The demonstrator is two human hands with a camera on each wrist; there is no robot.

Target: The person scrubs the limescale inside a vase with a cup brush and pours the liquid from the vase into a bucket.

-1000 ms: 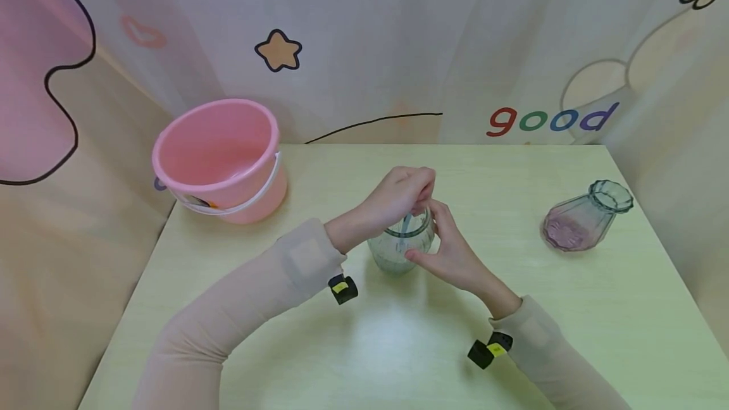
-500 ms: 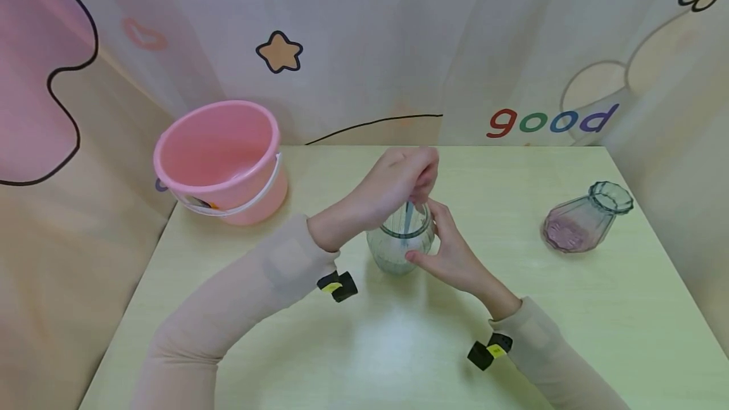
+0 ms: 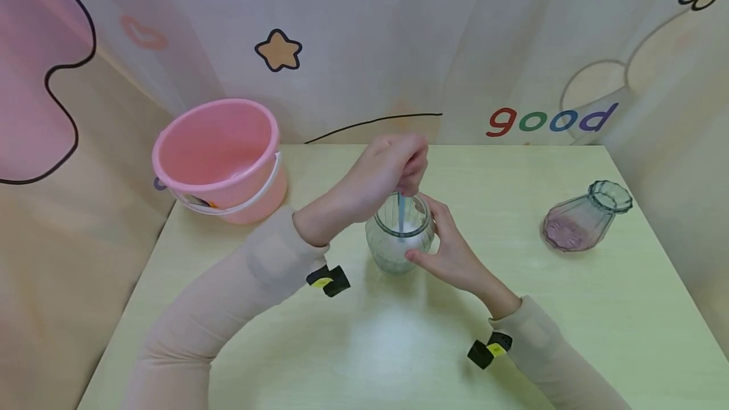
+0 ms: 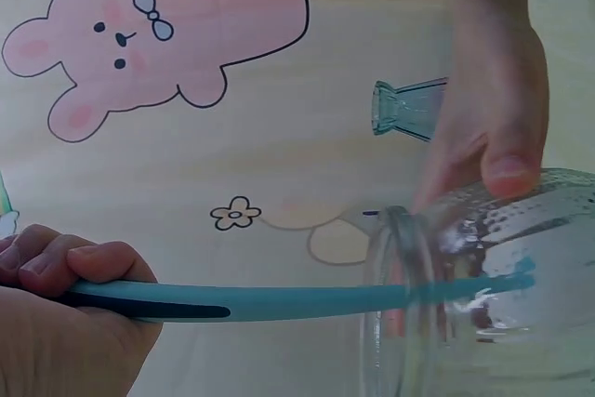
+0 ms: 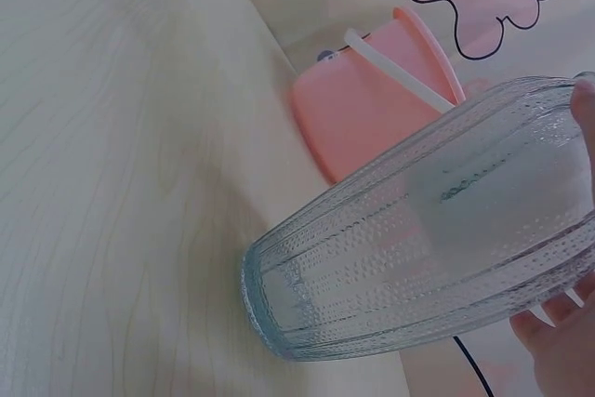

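My left hand (image 3: 376,176) grips the upper end of a blue toothbrush (image 4: 288,303) that has a dark inlay on its handle. The brush points down through the mouth of a clear ribbed glass jar (image 3: 393,250), its head inside the glass. In the right wrist view the jar (image 5: 418,239) stands with its base on the table. My right hand (image 3: 455,252) holds the jar from the right, thumb on the near side and fingers round the far side. The left fist is raised above the rim, fingers curled round the handle.
A pink bucket (image 3: 250,201) with a white handle stands at the table's back left. To the right a glass vase (image 3: 581,223) with a purple base lies tilted on the pale table (image 3: 353,347). A printed curtain (image 3: 364,37) hangs behind.
My left hand has risen and shifted slightly left, drawing the toothbrush up so more of it shows above the rim. My right hand and the jar stay in place.
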